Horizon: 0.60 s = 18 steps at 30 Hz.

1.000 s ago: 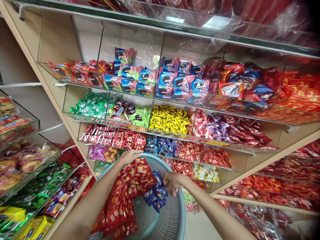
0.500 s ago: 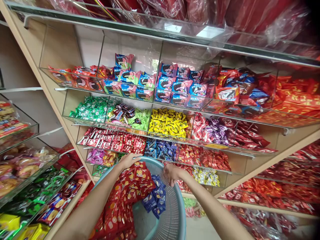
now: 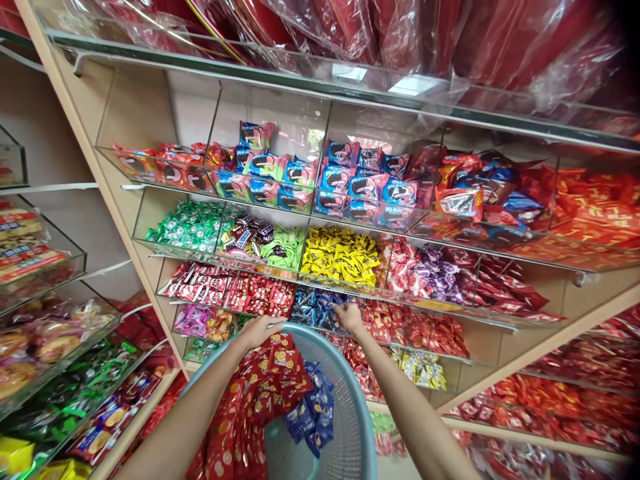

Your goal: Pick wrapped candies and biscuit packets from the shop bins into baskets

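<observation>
My left hand is closed on the far rim of a blue-green plastic basket. Inside the basket lie many red packets on the left and a smaller heap of dark blue packets on the right. Beyond the rim, my right hand has its fingers curled at the right part of a shelf compartment of blue packets. What its fingers hold, if anything, is too small to make out. Red packets fill the compartment just right of it.
Clear-fronted shelves hold yellow sweets, green sweets and pink-and-blue biscuit packs. Plastic-wrapped red goods sit on top. Side shelves carry more packets at left and red ones at right.
My right hand has moved from above the basket's right rim up and forward to the blue packets on the shelf. My left hand stays on the rim. The view has shifted slightly.
</observation>
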Each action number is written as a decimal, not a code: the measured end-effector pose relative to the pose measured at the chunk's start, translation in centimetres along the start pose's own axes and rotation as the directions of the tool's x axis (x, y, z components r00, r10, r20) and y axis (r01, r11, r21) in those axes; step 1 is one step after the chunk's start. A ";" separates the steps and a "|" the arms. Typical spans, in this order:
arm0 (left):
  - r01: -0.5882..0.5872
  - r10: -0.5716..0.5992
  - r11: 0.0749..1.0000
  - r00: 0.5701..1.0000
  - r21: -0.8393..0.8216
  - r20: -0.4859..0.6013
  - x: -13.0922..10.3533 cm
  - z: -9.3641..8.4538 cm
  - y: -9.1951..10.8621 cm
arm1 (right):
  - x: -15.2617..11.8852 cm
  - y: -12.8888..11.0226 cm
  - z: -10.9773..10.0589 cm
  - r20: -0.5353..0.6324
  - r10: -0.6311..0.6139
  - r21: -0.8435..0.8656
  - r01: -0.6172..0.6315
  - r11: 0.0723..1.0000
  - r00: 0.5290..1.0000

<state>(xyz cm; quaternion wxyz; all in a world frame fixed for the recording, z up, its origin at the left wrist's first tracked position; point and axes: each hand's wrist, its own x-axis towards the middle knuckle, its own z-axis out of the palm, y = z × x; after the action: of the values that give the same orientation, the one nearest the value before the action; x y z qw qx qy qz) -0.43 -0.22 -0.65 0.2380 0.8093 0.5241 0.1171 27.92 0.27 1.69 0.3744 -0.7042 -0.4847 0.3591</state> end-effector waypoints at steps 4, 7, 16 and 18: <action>0.030 -0.030 0.999 1.000 0.019 -0.006 0.0 -0.1 0.2 | 1.1 -1.0 1.9 0.026 0.109 0.282 -0.112 0.953 0.994; 0.039 -0.038 0.999 0.999 0.032 -0.004 0.0 -0.2 0.3 | 1.5 -1.4 2.4 0.060 0.161 0.429 -0.171 0.887 0.985; 0.019 -0.019 1.000 1.000 -0.006 -0.014 0.0 -0.1 0.2 | 0.1 -1.6 0.6 0.194 0.185 0.602 -0.265 0.753 0.964; 0.013 -0.013 1.000 1.000 -0.012 -0.006 0.0 -0.1 0.2 | -1.0 -1.5 -0.3 0.201 0.170 0.611 -0.259 0.748 0.965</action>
<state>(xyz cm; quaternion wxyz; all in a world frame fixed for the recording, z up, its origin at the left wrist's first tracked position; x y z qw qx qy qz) -0.31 -0.32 -0.45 0.2422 0.8041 0.5293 0.1211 27.25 -0.36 3.27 0.5123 -0.5629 -0.2752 0.5874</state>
